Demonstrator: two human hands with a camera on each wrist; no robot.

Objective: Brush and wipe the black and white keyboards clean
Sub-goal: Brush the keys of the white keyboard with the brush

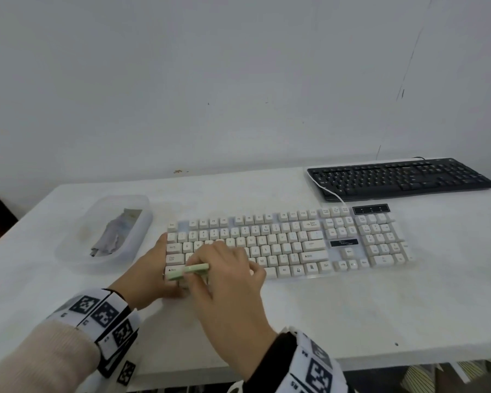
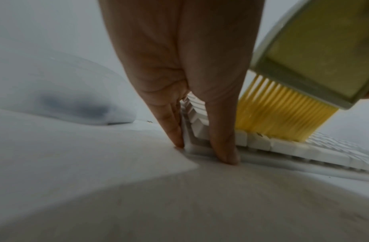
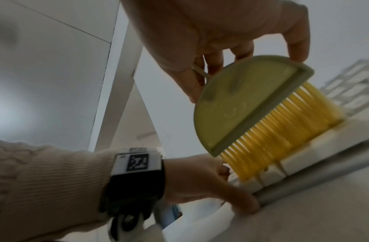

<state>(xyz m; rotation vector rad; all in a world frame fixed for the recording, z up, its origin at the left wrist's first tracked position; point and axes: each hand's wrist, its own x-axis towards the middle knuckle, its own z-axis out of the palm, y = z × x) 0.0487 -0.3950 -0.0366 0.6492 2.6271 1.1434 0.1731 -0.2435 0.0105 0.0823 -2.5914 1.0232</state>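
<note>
A white keyboard lies across the middle of the table. My left hand holds its near-left corner, thumb against the front edge and fingers along the left side. My right hand pinches a pale green half-round brush by its top. The brush's yellow bristles rest on the bottom-left keys. A black keyboard sits at the far right of the table, untouched.
A clear plastic tub holding a grey cloth stands left of the white keyboard. A white cable runs from the white keyboard over the black one's near-left corner. The table's front edge is close to me.
</note>
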